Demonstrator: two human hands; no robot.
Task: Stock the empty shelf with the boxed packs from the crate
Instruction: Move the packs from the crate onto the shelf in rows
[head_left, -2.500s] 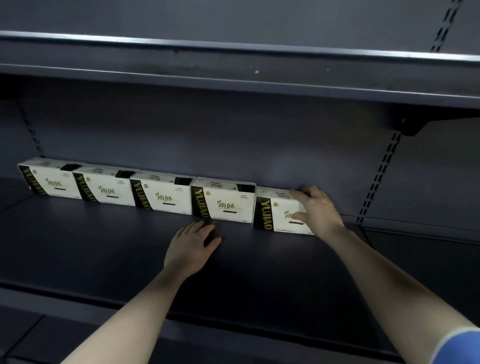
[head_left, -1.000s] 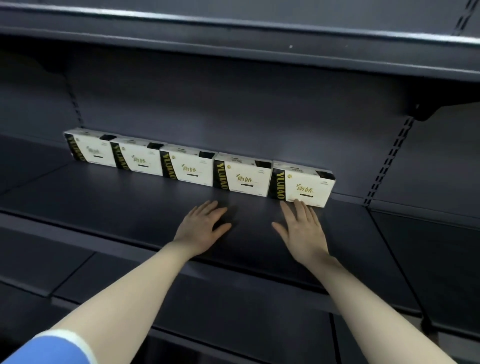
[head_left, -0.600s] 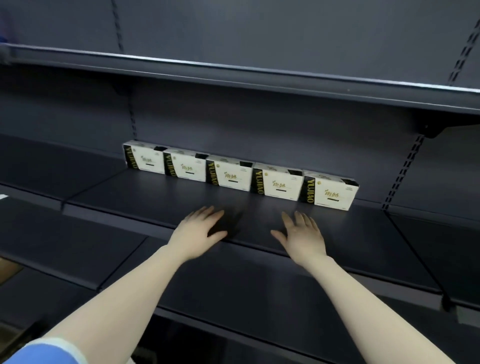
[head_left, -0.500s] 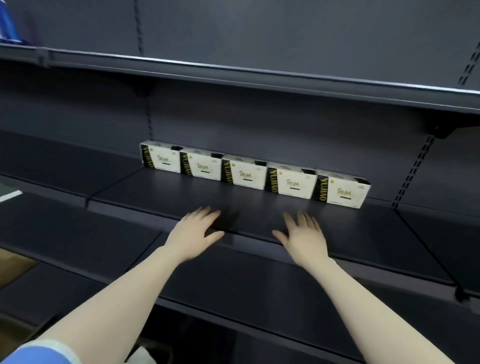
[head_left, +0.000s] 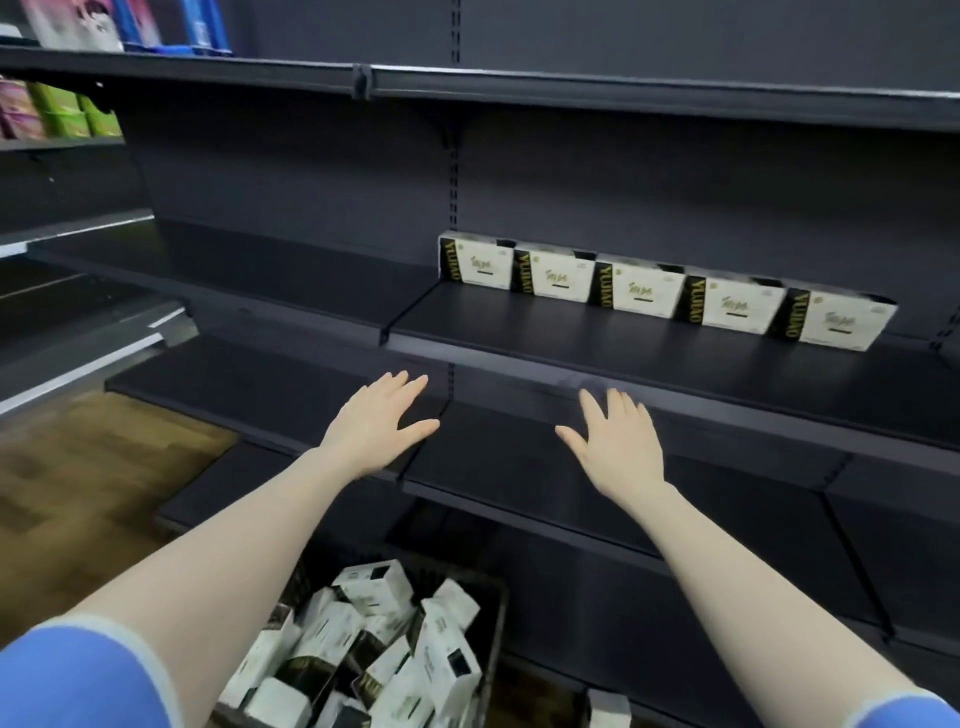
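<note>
Where the frame is widest, dark matte metal shelving fills it, flat boards on slotted uprights. At bottom centre, a dark wire-mesh crate holds a loose heap of white-and-black cardboard packs, tilted every way. Right of centre, at the back of the middle shelf board, five rectangular white boxed packs stand upright in a touching row; black side bands read "YUJIAO" in gold. Left hand at centre, fingers straight and spread, palm down, holding nothing. Right hand likewise wide and empty. Contact with the shelves: cannot tell. Blue sleeves at both lower corners. Colourful packets, upper left; print unreadable.
</note>
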